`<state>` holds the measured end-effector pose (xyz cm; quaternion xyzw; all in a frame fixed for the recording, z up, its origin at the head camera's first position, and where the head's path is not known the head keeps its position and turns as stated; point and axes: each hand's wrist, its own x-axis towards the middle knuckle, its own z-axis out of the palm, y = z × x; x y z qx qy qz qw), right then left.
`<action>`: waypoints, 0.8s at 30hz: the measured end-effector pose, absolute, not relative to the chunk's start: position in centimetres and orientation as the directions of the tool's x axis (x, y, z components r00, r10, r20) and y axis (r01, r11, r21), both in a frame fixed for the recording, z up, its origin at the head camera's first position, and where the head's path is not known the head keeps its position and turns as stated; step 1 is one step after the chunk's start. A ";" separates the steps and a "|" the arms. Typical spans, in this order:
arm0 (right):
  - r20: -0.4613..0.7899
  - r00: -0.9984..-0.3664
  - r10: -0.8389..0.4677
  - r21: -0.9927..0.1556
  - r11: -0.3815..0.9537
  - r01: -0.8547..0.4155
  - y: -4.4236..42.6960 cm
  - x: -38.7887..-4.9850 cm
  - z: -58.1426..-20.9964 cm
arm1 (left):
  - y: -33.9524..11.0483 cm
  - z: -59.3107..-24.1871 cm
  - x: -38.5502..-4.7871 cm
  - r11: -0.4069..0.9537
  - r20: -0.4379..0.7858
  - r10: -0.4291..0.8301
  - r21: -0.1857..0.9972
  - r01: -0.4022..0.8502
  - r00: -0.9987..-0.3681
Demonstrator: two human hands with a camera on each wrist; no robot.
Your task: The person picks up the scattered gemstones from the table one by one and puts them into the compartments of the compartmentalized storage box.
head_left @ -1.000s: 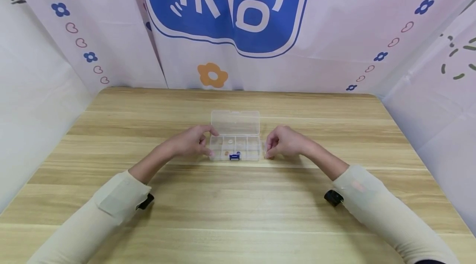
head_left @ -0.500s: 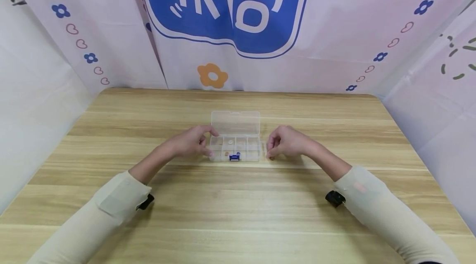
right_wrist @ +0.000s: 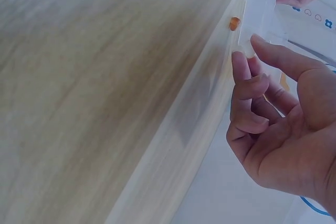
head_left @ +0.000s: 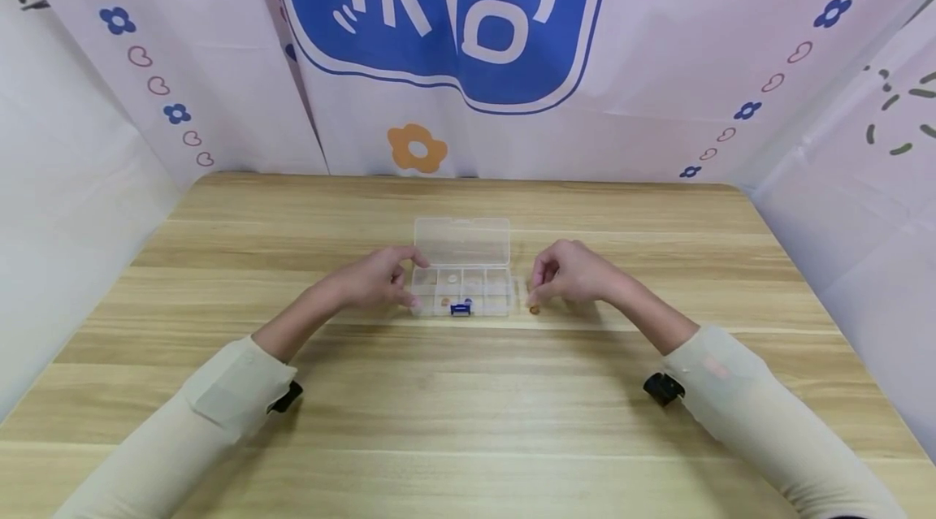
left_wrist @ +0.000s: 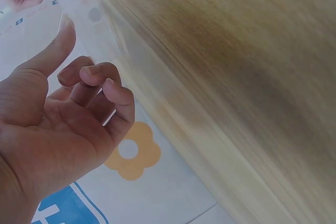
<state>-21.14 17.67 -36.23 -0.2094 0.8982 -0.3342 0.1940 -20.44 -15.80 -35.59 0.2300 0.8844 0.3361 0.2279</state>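
A clear compartment box [head_left: 497,305] stands with its lid [head_left: 462,241] raised at the back. My left hand [head_left: 373,277] holds the box's left end, index finger near the hinge corner and thumb at the front corner. A white round piece [head_left: 452,278] lies in a back compartment, and an orange piece [head_left: 445,302] in a front one. To the right of the box, my right hand [head_left: 570,271] pinches a small pale, see-through piece [right_wrist: 247,51] between thumb and fingertip; its kind is unclear. An amber piece [head_left: 535,309] lies on the table just below those fingertips.
A blue latch [head_left: 461,309] sits on the box's front edge, with a small blue spot behind it. The wood-grain table [head_left: 439,413] reaches back to a white printed curtain [head_left: 658,97]. Black wrist devices [head_left: 663,389] hang beneath both sleeves.
My right hand has shifted slightly right and upward, away from the box. More of the amber piece on the table now shows. The left hand and the box have stayed put.
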 end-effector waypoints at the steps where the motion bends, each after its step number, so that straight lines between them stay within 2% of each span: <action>1: -0.209 -0.840 -0.502 -0.681 0.691 -0.243 17.7 -21.1 -36.2 | -15.8 -35.6 -20.4 0.667 -0.248 0.561 0.700 0.254 -0.790; 12: -0.176 -0.853 -0.492 -0.666 0.697 -0.265 17.6 -21.2 -36.1 | -15.8 -35.6 -20.5 0.663 -0.243 0.567 0.702 0.261 -0.787; 24: -0.170 -0.840 -0.515 -0.652 0.698 -0.297 17.7 -21.3 -36.0 | -15.8 -35.6 -20.6 0.662 -0.244 0.569 0.703 0.261 -0.785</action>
